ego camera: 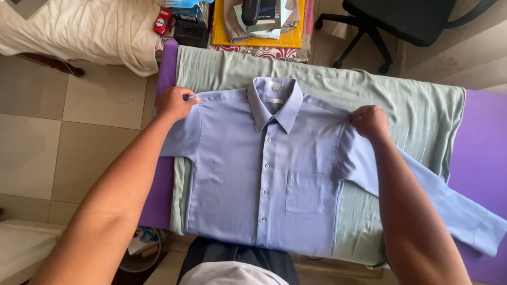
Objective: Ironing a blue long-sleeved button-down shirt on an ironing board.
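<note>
Pinching smooth blue shirt (264, 179) shoulders, left hand (174, 103), right hand (369, 121), each grip clamped.

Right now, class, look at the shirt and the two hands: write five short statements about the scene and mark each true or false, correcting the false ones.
1. The shirt lies front up, buttoned. True.
2. The left hand pinches the shirt at a shoulder. True.
3. The right hand rests on the chest pocket. False: it grips the other shoulder, above and beside the pocket.
4. The shirt lies straight on the purple mat. False: a pale green cloth lies between shirt and mat.
5. The office chair stands beyond the far edge of the cloth. True.
</note>
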